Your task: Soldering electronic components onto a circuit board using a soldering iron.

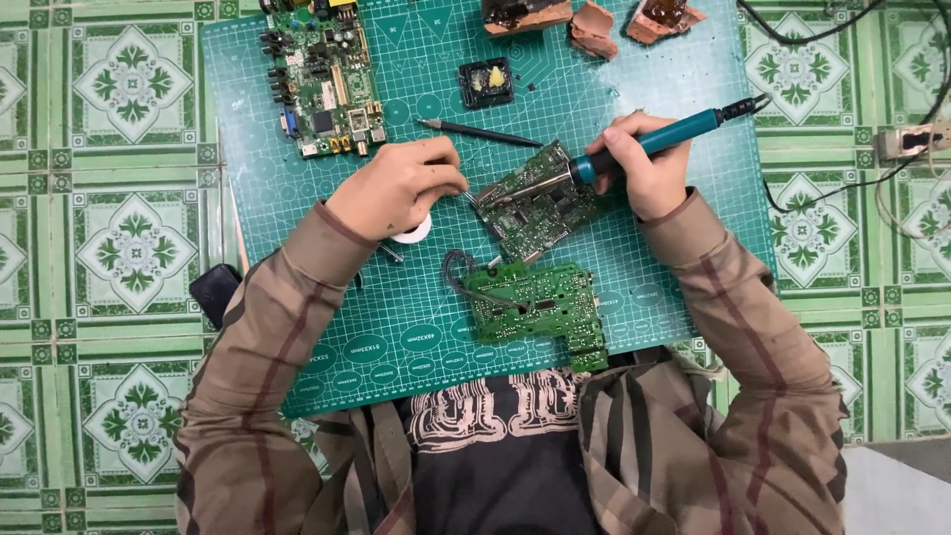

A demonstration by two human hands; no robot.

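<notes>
- The right hand (646, 170) has its grip closed around a teal-handled soldering iron (634, 149); the metal tip runs away from that grip toward the left hand and rests on, or just above, a small green circuit board (540, 203) lying tilted on the mat.
- The left hand (401, 186) is curled shut, pinching what looks like thin solder wire (468, 195) whose end reaches toward the iron's tip; a white spool (414, 233) peeps out under that grip.
- Judging by this, soldering on the tilted board is under way, not finished; which joints are done is too small to tell.
- Just below both grips, nearer the person, lies a second green board (535, 307) with a loop of grey wire, untouched.
- Beyond the left grip sits a larger board (325, 74) with connectors; between the two grips, farther off, a dark slim tool (480, 132) and a small black tin (486, 82) with something yellowish inside.
- Everything rests on a green gridded cutting mat (297, 277), spread over a floor (109, 198) of green-and-white patterned tiles.
- Past the right grip, black cables trail to a power strip (916, 141).
</notes>
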